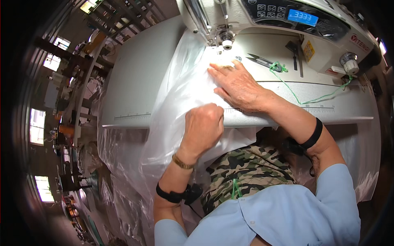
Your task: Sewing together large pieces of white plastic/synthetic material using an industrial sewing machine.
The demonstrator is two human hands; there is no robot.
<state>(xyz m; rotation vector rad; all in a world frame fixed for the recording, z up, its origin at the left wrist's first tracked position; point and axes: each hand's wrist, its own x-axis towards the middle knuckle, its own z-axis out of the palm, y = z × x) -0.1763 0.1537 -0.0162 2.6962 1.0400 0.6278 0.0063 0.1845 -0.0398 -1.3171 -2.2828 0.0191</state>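
Note:
Translucent plastic sheeting (180, 96) runs from under the head of a sewing machine (283, 24) toward me and drapes over the table's front edge. My left hand (203, 127) is closed in a fist on the sheeting at that edge, its fingertips hidden. Farther in, my right hand (240, 88) lies on the sheeting with its fingers stretched and apart, pointing at the presser foot area (220, 50). Bright lamp light washes out the sheeting there. Just right of this hand are small thread snips (259, 60) tied to a green cord (295, 96).
Two slim dark tools (296, 57) lie by the machine's base. A ruler scale (133, 116) runs along the front of the grey table (135, 74). More plastic sheeting (123, 164) hangs down at the left. A slatted rack (123, 18) stands behind the table.

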